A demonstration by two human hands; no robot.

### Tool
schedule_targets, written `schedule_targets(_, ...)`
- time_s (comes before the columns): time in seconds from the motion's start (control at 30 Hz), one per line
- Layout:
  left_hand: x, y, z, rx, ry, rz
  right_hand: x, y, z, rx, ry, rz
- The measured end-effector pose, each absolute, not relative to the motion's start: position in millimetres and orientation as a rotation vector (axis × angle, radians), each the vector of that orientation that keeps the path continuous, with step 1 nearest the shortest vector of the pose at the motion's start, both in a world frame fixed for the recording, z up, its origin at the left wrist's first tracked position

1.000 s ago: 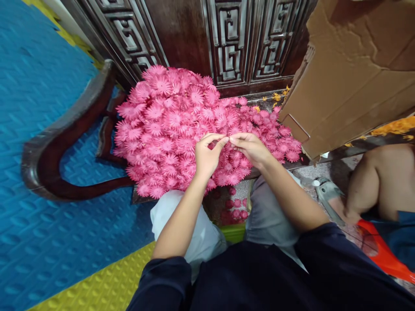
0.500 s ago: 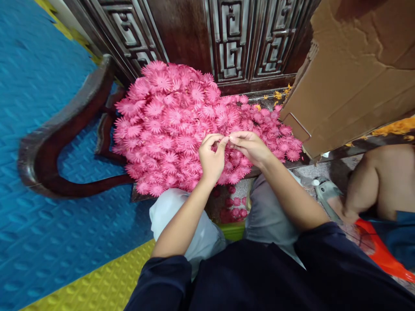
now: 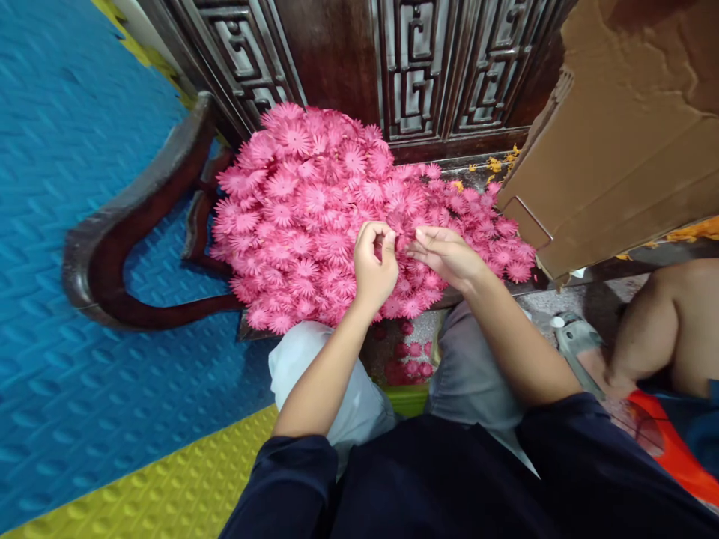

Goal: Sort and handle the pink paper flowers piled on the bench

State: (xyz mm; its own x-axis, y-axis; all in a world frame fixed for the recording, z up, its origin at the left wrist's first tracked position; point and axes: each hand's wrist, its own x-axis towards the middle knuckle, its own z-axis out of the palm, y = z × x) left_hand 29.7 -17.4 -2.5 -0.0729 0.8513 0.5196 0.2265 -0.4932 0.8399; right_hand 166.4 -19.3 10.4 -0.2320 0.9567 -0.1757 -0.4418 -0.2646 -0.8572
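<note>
A big heap of pink artificial flower heads (image 3: 303,202) with thin pointed petals lies in front of me. Over its lower right part, my left hand (image 3: 376,266) is closed in a pinch, thumb against a curled forefinger. What sits at those fingertips blends into the pink behind, so I cannot make it out. A short gap to the right, my right hand (image 3: 446,256) has its thumb near the forefinger and the other fingers lightly bent. Whatever it may hold is too small to tell.
A curved dark wooden armrest (image 3: 106,277) stands left of the heap, and a carved wooden panel (image 3: 348,60) behind it. On the right leans a cardboard piece (image 3: 618,150). Another person's leg (image 3: 651,322) is at the far right. Several pink pieces (image 3: 413,359) lie below, between my knees.
My hands, whose fingertips met half a second ago, have come a little apart. The whole view has shifted slightly, so the surroundings appear further right.
</note>
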Motion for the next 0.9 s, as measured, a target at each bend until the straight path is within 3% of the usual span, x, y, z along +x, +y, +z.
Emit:
schedule_targets(0.37, 16.9, -6.9, 3.7, 1.571, 1.224, 1.768, 149.7, -20.8, 3.7, -0.946, -0.844, 1.540)
schedule_targets(0.53, 16.8, -7.5, 2.1, 1.576, 1.157, 1.518, 147.0, -23.3, 4.3, -1.009, -0.977, 1.295)
schedule_targets(0.9, 18.3, -2.3, -7.2, 1.370, 1.013, 1.302, 152.6, -18.7, 1.2, -0.989, -1.013, 1.288)
